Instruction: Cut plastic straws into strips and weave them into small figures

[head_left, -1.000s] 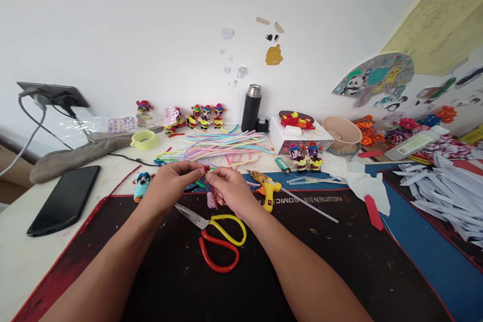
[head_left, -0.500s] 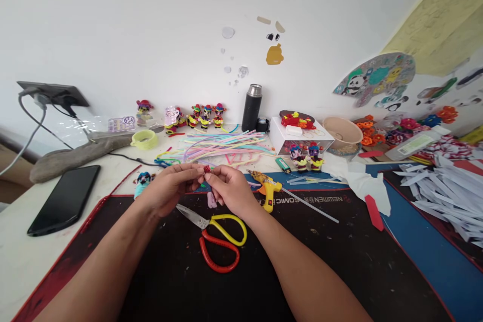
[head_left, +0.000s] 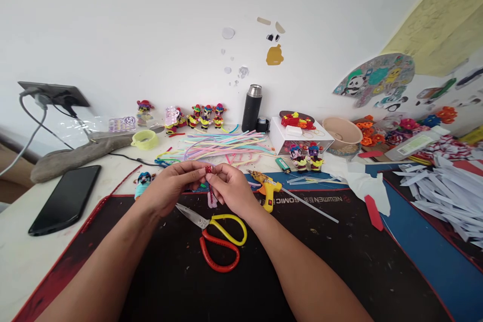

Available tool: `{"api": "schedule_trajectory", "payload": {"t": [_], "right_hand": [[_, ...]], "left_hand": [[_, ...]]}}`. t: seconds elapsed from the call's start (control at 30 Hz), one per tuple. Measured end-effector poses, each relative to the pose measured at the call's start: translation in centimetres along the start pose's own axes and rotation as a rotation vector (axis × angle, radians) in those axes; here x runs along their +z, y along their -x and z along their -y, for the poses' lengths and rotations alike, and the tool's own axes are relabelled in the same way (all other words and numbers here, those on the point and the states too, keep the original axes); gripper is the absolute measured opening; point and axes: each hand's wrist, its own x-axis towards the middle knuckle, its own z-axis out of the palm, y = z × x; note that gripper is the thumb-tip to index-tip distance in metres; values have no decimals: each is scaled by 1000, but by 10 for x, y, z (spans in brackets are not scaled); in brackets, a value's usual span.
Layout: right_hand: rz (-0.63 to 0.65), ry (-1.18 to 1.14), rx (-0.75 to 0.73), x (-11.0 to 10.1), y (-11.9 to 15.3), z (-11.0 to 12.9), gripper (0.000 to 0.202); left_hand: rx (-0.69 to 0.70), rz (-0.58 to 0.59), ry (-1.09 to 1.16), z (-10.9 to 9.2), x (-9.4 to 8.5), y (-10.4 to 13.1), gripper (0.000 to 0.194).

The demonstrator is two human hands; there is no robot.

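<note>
Between my fingertips is a small glittery red piece (head_left: 209, 169), with a thin dark red strand hanging below it. My left hand (head_left: 175, 183) pinches it from the left, and my right hand (head_left: 230, 187) pinches it from the right. Just beneath the hands lies a small pale pink item (head_left: 212, 200), partly covered by the strand. Scissors (head_left: 204, 223) with one yellow and one red handle rest on the black mat (head_left: 181, 282). To the right of my right hand is a yellow glue gun (head_left: 270, 192) with a clear glue stick in it.
Pastel pipe cleaners (head_left: 226, 145) lie behind the hands. A black phone (head_left: 65, 200) is at left, near a small blue figure (head_left: 142, 186). Further back stand a black thermos (head_left: 252, 110), several small dolls (head_left: 206, 116) and a white box (head_left: 279, 136). Paper strips (head_left: 445, 201) pile up at right.
The red piece has turned between my fingers, and its dark red strand now shows hanging down in front of the pink item. Both hands stay in nearly the same place.
</note>
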Motion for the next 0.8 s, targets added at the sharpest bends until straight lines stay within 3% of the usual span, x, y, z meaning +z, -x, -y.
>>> {"api": "schedule_trajectory", "payload": {"t": [0.23, 0.47, 0.6, 0.8], "right_hand": [[21, -48, 3, 0, -2, -2, 25], [-70, -207, 104, -2, -4, 4, 23], [-81, -250, 146, -2, -3, 6, 23], [-30, -263, 161, -1, -2, 5, 29]], "left_hand": [[29, 46, -57, 3, -1, 0, 51], [411, -49, -631, -3, 3, 9, 37], [673, -64, -892, 5, 2, 6, 29], [815, -102, -1085, 14, -4, 2, 27]]}}
